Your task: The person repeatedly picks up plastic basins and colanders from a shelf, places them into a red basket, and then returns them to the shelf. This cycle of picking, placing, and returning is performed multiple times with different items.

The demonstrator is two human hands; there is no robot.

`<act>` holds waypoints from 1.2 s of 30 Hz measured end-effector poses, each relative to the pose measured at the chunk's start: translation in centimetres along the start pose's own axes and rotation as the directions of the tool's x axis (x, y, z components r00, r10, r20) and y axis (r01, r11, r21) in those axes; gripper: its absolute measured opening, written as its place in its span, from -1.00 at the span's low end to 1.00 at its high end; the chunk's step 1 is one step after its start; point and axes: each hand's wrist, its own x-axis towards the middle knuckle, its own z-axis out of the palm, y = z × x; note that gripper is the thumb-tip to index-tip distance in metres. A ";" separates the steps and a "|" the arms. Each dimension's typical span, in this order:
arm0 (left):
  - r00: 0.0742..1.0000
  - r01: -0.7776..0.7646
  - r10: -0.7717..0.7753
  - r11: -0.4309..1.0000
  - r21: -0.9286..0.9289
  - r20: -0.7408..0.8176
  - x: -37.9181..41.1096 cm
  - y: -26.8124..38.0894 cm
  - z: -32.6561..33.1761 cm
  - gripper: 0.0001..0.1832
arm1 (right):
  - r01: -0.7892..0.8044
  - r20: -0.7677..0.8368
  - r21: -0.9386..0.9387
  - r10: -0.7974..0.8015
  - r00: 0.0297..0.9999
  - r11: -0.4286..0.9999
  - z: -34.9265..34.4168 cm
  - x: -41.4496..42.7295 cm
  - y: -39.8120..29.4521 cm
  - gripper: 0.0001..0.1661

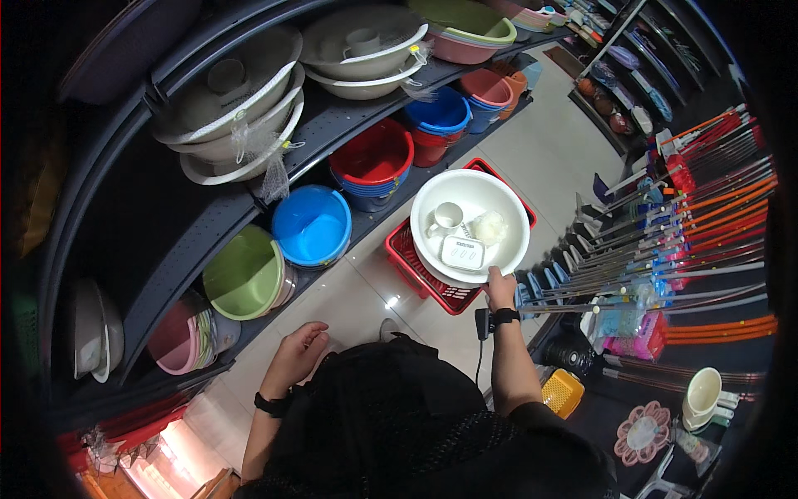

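Note:
My right hand (500,290) grips the near rim of a white plastic basin (517,234). Inside the basin are a white mug (448,216), a crumpled pale mesh bath puff (490,228) and a white soap dish (462,252) that bears writing. The basin is over a red plastic shopping basket (408,272); whether it rests on it or is held just above, I cannot tell. My left hand (299,349) holds nothing and hangs low at my left side, its fingers loosely curled and a little apart.
Shelving on the left holds netted white basins (249,140), a bright blue bucket (312,226), a green bucket (242,272) and red buckets (372,153). Mops and brooms with long handles (717,215) jut out from the right. Pale floor tiles (374,274) run along the aisle.

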 end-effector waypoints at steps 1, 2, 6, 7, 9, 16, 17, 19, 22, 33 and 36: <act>1.000 -0.001 0.001 1.000 0.004 -0.011 -0.1 -0.1 0.1 -0.73 | -0.034 -0.008 -0.022 0.034 0.999 0.999 0.1 0.7 0.2 -0.62; 1.000 0.014 -0.014 1.000 0.022 -0.027 -0.2 -0.2 0.2 -0.73 | -0.012 0.003 0.041 0.012 1.000 0.999 0.4 1.1 0.6 -0.59; 0.996 0.051 -0.047 0.997 0.060 -0.080 -0.6 0.0 1.1 -0.73 | -0.068 0.071 -0.018 0.070 0.995 0.997 0.2 2.1 1.3 -0.48; 0.995 0.053 -0.047 0.997 0.064 -0.090 -0.6 -0.4 1.4 -0.73 | -0.087 0.076 -0.048 0.091 0.993 0.995 0.2 2.2 1.3 -0.44; 0.996 0.035 -0.032 0.999 0.037 -0.083 -0.7 -1.2 1.9 -0.73 | -0.120 0.088 -0.089 0.127 0.988 0.989 0.2 2.0 0.9 -0.35; 0.991 0.001 0.005 0.999 0.040 -0.137 -1.2 -1.6 3.0 -0.74 | -0.159 0.093 -0.161 0.175 0.980 0.974 0.3 0.3 1.0 -0.21; 0.993 0.012 -0.007 0.999 0.040 -0.117 -1.2 -1.6 3.3 -0.73 | -0.139 0.116 -0.149 0.157 0.981 0.979 0.1 0.6 1.4 -0.21; 0.992 0.054 -0.048 0.997 0.048 -0.120 -1.5 -1.4 3.5 -0.71 | -0.119 0.167 -0.122 0.139 0.976 0.985 0.2 1.1 2.0 -0.17; 0.995 0.033 -0.028 0.998 0.057 -0.096 -0.7 -3.4 3.9 -0.67 | -0.165 0.238 -0.149 0.198 0.951 0.975 -0.5 3.1 3.9 -0.11; 0.988 0.080 -0.057 0.983 0.165 -0.143 -1.8 -4.6 4.1 -0.68 | -0.154 0.162 0.155 0.129 0.978 0.976 1.5 3.7 4.3 -0.52; 0.984 0.033 -0.011 0.992 0.123 -0.177 -2.1 -5.8 4.2 -0.67 | -0.086 0.106 0.172 0.069 0.992 0.981 1.6 2.0 3.5 -0.59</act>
